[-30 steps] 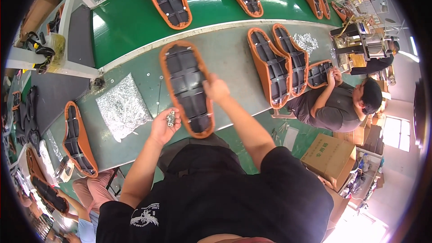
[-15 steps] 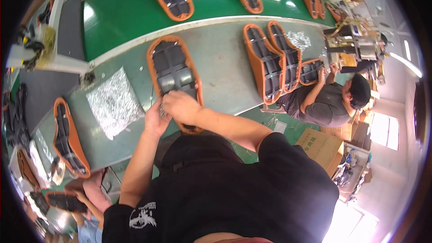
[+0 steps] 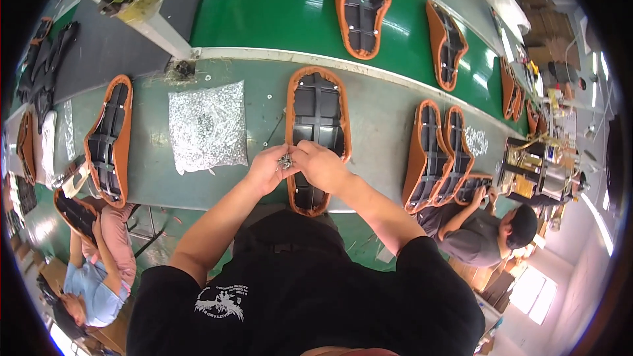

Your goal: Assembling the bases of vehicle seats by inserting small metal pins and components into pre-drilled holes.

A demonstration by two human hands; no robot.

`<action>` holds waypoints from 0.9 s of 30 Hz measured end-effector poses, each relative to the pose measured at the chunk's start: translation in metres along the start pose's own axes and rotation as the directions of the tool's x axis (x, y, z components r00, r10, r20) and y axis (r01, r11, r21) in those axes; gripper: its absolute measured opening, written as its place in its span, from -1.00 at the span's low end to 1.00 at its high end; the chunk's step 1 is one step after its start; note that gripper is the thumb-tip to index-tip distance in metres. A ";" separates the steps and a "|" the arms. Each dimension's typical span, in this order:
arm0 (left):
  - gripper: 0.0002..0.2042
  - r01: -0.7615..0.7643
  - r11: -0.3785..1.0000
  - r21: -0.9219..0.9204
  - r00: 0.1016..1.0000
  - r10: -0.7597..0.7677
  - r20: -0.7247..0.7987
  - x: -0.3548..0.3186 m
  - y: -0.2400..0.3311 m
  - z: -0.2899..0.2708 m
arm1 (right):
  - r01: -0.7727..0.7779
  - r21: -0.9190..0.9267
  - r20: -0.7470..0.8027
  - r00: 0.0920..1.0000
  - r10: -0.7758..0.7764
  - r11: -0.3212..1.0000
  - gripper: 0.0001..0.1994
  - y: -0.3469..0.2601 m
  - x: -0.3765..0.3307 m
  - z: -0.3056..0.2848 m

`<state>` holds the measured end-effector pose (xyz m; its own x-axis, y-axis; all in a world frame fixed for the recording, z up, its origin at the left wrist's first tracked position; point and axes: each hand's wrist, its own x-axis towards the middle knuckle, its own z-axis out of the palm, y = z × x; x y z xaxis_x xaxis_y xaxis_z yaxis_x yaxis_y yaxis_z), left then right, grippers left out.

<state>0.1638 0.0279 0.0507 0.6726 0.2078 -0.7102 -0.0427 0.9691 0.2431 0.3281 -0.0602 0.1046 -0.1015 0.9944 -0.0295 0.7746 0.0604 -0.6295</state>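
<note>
Few small metal bits (image 3: pixel 285 160) pinched between both hands, over near end of seat (image 3: pixel 317 133) on bench (image 3: pixel 376 109). Left hand (image 3: pixel 266 168) cups bits; right hand (image 3: pixel 321 165) curled, picking at them. Shiny bag (image 3: pixel 207 126) left of seat.

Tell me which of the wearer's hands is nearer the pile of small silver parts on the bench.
Left. The left hand sits just right of the pile of silver parts; the right hand is farther right, over the orange-rimmed seat.

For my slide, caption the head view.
Both hands, left hand and right hand, pinch small metal fasteners above an upturned orange-edged seat.
</note>
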 end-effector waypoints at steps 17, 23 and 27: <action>-0.78 0.100 0.974 0.204 0.995 -0.094 -0.039 -0.033 -0.023 -0.019 | -0.350 -0.153 -0.441 0.861 0.253 0.924 -0.85 0.152 0.046 -0.040; -0.73 0.106 0.975 0.194 0.993 -0.113 0.024 -0.032 -0.021 -0.026 | -0.311 -0.319 -0.192 0.946 0.261 0.895 -0.84 0.200 0.059 -0.029; -0.72 0.079 0.973 0.219 0.996 -0.086 0.020 -0.026 -0.017 -0.027 | -0.216 -0.466 -0.038 0.974 0.224 0.858 -0.89 0.196 0.066 -0.032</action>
<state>0.1266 0.0099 0.0475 0.6886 0.1212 -0.7150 0.1736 0.9297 0.3248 0.4931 0.0200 0.0038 0.0985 0.9853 -0.1397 0.9774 -0.1222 -0.1725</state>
